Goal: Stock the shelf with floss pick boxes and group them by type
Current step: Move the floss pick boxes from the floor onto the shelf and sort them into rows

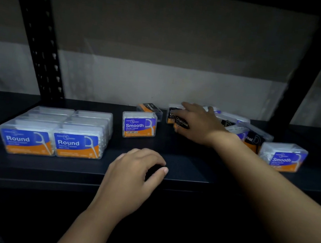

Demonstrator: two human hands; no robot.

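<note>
Left hand: the left hand hovered at the front edge of the shelf, fingers loosely curled, holding nothing.
Round boxes: two rows of Round floss pick boxes stood grouped at the near left, labels forward, touching side by side.
Smooth box, middle: one Smooth floss pick box stood upright alone, apart from the Round group.
Smooth box, right: a second Smooth box sat near the right front, tilted slightly.
Right hand: the right hand reached across with its fingers spread over a Charcoal floss pick box; whether it gripped or only touched the box could not be told.
Unsorted pile: a jumble of mixed boxes lay behind the right wrist, leaning on each other; another Charcoal box lay farther back.
Handling: these looked like light, rigid, smooth plastic cases, likely slippery; a pinch across the short sides probably suited best, and pulling one carelessly might topple the pile.
</note>
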